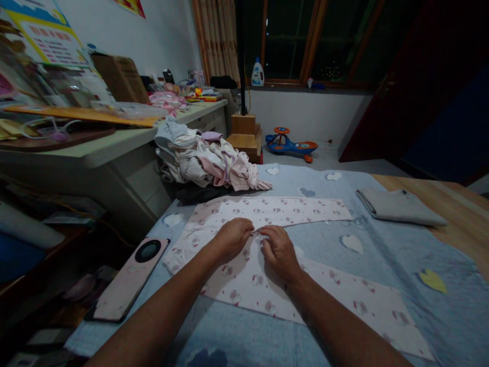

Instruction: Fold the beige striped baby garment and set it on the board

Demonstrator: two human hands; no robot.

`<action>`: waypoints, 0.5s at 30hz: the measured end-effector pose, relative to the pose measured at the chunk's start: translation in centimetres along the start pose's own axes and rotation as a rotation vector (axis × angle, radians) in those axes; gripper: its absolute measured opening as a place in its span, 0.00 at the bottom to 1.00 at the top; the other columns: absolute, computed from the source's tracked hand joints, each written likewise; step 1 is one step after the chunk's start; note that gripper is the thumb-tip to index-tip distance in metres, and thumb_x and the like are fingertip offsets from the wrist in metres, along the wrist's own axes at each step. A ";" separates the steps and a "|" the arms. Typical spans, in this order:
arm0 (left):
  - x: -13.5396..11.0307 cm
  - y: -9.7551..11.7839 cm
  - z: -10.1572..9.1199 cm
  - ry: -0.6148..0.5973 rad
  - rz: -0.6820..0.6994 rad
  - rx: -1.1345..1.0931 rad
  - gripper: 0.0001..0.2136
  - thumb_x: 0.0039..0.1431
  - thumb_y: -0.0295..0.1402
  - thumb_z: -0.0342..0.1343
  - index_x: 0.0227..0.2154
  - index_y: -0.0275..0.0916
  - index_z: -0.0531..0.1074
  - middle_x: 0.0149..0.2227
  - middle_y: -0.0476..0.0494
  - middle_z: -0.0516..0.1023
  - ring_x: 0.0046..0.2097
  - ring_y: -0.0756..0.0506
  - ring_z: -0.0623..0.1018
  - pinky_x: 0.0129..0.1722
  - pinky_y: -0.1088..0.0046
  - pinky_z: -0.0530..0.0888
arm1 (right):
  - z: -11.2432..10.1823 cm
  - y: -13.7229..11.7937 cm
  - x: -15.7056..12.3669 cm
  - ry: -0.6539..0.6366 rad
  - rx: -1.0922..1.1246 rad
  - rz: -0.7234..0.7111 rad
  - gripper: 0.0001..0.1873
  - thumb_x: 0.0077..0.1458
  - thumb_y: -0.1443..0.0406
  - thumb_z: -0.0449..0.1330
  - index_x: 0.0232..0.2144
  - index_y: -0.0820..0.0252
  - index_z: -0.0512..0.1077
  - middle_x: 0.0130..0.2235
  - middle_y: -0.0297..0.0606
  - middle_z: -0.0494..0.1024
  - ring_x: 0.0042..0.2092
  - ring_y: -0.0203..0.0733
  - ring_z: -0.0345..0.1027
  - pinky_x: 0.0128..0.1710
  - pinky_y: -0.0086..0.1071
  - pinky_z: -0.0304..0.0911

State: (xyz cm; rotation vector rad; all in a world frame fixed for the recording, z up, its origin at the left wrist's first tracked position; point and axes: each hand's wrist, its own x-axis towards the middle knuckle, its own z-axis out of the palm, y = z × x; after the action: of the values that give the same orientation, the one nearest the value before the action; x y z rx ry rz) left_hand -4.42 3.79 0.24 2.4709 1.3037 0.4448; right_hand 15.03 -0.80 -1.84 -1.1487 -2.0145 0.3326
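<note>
A pair of white trousers (pixel 263 280) with a small cartoon print lies spread flat on the blue blanket (pixel 344 285). Its waistband faces left and its two legs stretch to the right, apart from each other. Near the crotch seam, my left hand (pixel 235 237) pinches the cloth with its fingertips. My right hand (pixel 280 250) is just beside it, thumb and fingers closed on the same spot of fabric. The fingertips of both hands almost meet. What exactly lies between them is too small to make out beyond the cloth.
A heap of clothes (pixel 214 158) sits at the back left, by a cluttered desk (pixel 103 148). A folded grey garment (pixel 401 206) lies at the right. On the left edge rests a pink phone (pixel 130 280). Behind the bed stands a blue ride-on toy (pixel 292 145).
</note>
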 end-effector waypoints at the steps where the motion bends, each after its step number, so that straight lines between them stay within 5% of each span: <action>1: 0.5 0.2 -0.2 -0.001 -0.010 -0.005 0.15 0.58 0.25 0.46 0.39 0.39 0.78 0.42 0.41 0.81 0.47 0.44 0.78 0.51 0.68 0.71 | 0.0 0.4 0.2 0.008 -0.040 0.020 0.19 0.57 0.70 0.51 0.50 0.62 0.72 0.54 0.50 0.75 0.58 0.51 0.64 0.60 0.48 0.58; 6: 4.3 0.2 0.1 -0.023 -0.079 -0.052 0.14 0.58 0.26 0.48 0.37 0.39 0.79 0.39 0.43 0.82 0.44 0.44 0.79 0.48 0.69 0.72 | -0.3 1.4 0.7 -0.121 -0.190 0.145 0.22 0.62 0.67 0.51 0.57 0.67 0.68 0.60 0.53 0.70 0.65 0.53 0.57 0.67 0.55 0.45; 15: 8.5 -2.2 2.8 -0.071 0.089 -0.032 0.18 0.65 0.31 0.46 0.55 0.40 0.72 0.58 0.41 0.75 0.58 0.44 0.73 0.61 0.65 0.67 | -0.7 1.5 0.9 -0.183 -0.186 0.163 0.15 0.60 0.69 0.55 0.49 0.63 0.74 0.56 0.48 0.75 0.60 0.48 0.65 0.67 0.49 0.47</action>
State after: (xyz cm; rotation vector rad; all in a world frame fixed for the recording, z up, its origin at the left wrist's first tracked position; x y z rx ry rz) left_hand -0.29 11.71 -2.08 2.5019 1.1542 0.3918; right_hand 16.16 0.68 -1.77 -1.4492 -2.1501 0.3483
